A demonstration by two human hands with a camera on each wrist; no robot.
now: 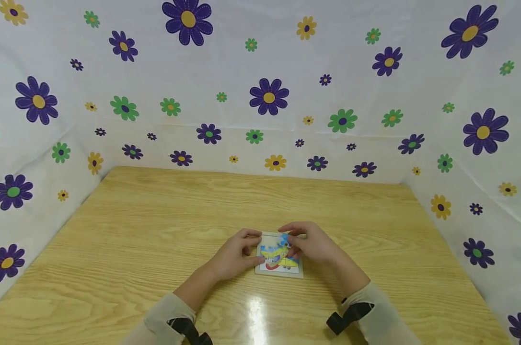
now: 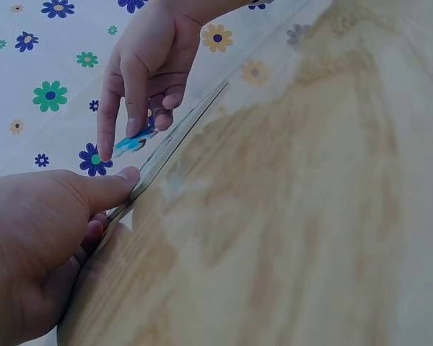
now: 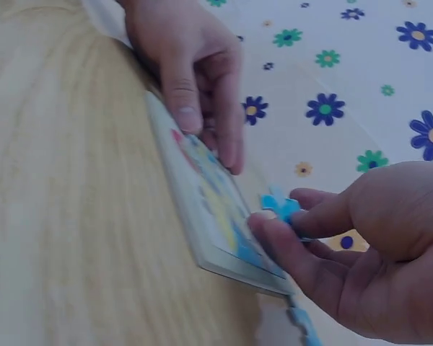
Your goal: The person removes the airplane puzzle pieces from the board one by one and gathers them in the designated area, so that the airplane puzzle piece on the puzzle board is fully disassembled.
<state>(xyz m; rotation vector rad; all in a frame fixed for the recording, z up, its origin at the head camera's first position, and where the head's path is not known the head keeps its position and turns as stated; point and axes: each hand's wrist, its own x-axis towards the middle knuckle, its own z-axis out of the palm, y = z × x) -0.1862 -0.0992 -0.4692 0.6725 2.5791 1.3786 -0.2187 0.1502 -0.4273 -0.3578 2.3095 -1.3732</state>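
Observation:
A small jigsaw puzzle board point(image 1: 279, 275) with a pale wooden rim lies on the table, its picture yellow, blue and red. My left hand point(image 1: 234, 254) grips the board's left side, the thumb at its near part and the index finger by the far corner. In the left wrist view, that thumb point(image 2: 119, 189) presses on the rim. Over the board's far right part, my right hand point(image 1: 314, 243) pinches a blue puzzle piece point(image 3: 281, 205) between thumb and fingers. The piece is held above the board, tilted. Fingers partly hide the board's right side.
The wooden table point(image 1: 178, 201) stretches around the board. A white cloth with printed flowers point(image 1: 269, 97) stands along its back and sides. In the right wrist view, a blue jagged-edged strip point(image 3: 303, 328) shows beside the board's corner.

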